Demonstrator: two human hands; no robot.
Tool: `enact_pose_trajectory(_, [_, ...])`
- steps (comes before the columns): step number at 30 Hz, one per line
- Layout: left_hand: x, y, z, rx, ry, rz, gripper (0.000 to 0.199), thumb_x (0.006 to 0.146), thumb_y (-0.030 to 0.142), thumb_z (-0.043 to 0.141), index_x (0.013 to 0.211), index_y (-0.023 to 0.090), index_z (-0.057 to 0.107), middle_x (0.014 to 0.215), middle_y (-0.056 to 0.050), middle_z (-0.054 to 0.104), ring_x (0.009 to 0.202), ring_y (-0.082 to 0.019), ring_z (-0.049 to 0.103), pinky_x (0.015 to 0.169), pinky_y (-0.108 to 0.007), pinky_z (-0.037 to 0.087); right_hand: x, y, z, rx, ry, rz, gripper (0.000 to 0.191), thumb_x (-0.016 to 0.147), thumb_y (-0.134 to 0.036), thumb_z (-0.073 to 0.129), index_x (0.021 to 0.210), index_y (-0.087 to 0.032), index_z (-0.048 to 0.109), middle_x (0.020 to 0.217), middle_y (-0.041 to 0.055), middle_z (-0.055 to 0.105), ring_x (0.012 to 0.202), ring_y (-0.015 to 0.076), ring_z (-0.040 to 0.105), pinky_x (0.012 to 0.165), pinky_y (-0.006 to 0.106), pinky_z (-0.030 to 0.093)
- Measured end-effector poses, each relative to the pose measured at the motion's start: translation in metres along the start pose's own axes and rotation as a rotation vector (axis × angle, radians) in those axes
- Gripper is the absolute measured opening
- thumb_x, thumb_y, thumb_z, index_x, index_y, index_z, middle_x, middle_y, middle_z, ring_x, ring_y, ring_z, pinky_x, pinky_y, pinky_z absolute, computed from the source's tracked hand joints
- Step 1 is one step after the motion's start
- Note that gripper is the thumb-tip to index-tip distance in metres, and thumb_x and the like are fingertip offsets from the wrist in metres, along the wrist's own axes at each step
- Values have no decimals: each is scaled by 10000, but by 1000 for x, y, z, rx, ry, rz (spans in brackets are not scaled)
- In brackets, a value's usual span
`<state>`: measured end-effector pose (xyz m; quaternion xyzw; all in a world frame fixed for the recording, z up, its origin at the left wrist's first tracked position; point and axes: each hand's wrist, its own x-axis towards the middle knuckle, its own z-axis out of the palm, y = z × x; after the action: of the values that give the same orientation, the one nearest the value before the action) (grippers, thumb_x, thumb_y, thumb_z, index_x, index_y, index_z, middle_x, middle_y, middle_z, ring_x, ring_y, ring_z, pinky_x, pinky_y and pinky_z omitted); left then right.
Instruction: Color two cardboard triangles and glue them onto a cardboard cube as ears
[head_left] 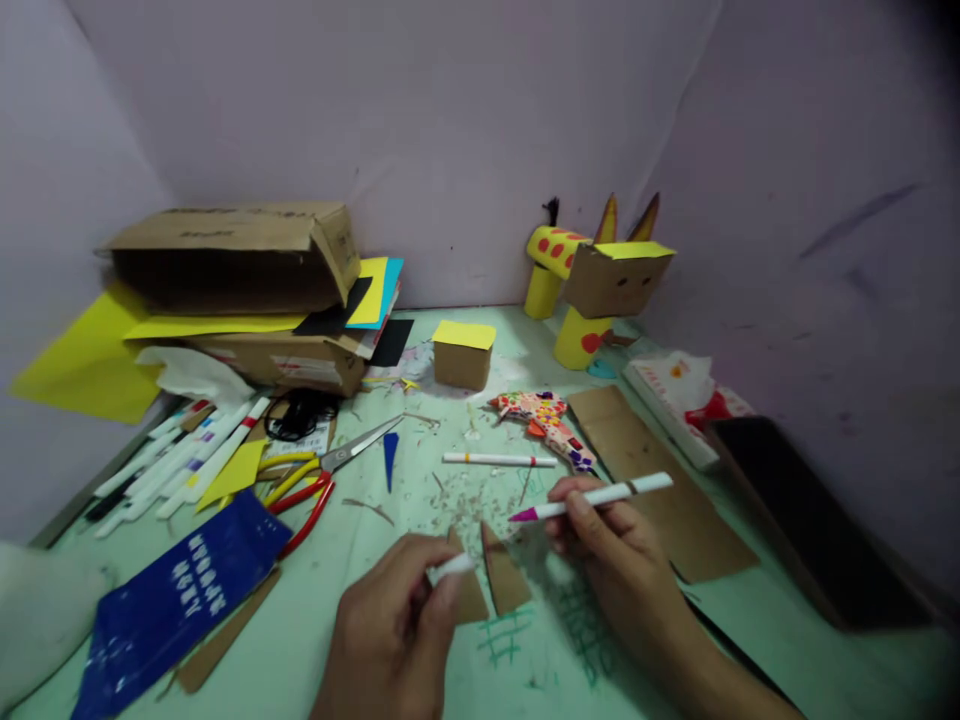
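Observation:
My right hand (615,540) grips a white marker (630,490) whose magenta tip points left. Pinched in my left hand (397,620) is a small white cap (454,568). Two cut cardboard pieces lie on the green surface between my hands: one (470,598) is partly behind my left fingers, the other (504,572) has a dark curved edge. A second white marker (499,460) with yellow and red bands lies just beyond them.
Scissors (330,465), a blue packet (187,600), several markers (180,465) and cardboard boxes (247,255) are at left. A yellow-topped block (463,357) stands centrally. A cardboard animal (619,280), cardboard sheet (660,480), patterned glue gun (547,415) and phone (810,520) are at right.

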<state>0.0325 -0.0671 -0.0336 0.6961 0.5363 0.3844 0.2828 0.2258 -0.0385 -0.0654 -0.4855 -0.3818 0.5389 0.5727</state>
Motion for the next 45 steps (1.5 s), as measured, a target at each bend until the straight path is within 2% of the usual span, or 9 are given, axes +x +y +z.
enact_pose_trajectory(5, [14,-12,4,-76,-167,-128,197,861,331,493,824,216,648,724,20,643,651,-115,576,592,-194,431,-3,0,3,83,-155,46,290,786,-478,669,816,-191,641,603,-14,597,577,108,519,567,207,397])
enact_pose_trajectory(12, [10,-13,8,-70,-261,-101,250,893,356,455,823,208,644,735,6,621,677,-121,564,622,-214,416,-9,-4,5,60,-274,44,278,810,-453,656,807,-177,636,624,-7,620,584,104,540,567,208,404])
enact_pose_trajectory(20, [10,-10,8,-95,-268,-74,226,889,301,473,843,221,679,723,12,654,670,-113,593,619,-210,420,-11,-6,11,33,-286,153,354,710,-477,740,774,-141,645,584,24,654,526,119,574,520,235,436])
enact_pose_trajectory(25, [5,-9,9,-80,-137,30,210,862,250,497,818,223,700,670,15,660,565,-90,566,583,-202,417,-11,1,12,120,-275,270,359,678,-450,772,765,-129,638,561,28,667,451,103,571,432,202,440])
enact_pose_trajectory(33, [5,1,13,-142,-117,-92,249,845,318,510,758,217,722,403,53,492,340,-73,407,428,-207,360,-22,-1,16,79,-222,167,260,725,-387,730,772,-145,649,554,27,670,481,143,608,494,256,482])
enact_pose_trajectory(37, [28,-9,-11,34,133,-86,207,814,352,547,769,225,704,628,18,672,544,-125,583,529,-211,435,-1,-11,10,-392,-347,-121,178,771,-288,644,888,-164,693,772,83,728,677,210,667,636,325,509])
enact_pose_trajectory(40, [51,-28,-39,477,336,-271,273,837,372,494,941,213,691,857,-36,718,803,-200,649,706,-275,475,25,-23,-2,-1020,-203,-420,242,823,-196,512,979,-163,694,1005,123,701,879,260,649,765,370,476])
enact_pose_trajectory(42, [62,-39,-53,726,335,-404,346,869,380,412,1020,209,672,951,-94,704,882,-285,642,715,-369,471,41,-30,-6,-1248,-171,-397,250,837,-176,486,970,-155,697,1071,139,673,918,293,631,758,383,455])
enact_pose_trajectory(45, [68,-46,-63,836,269,-476,370,859,350,381,1024,196,675,966,-166,684,854,-377,631,637,-439,447,58,-33,-4,-1289,-229,-354,218,819,-153,522,939,-167,704,1033,132,673,915,304,614,733,368,424])
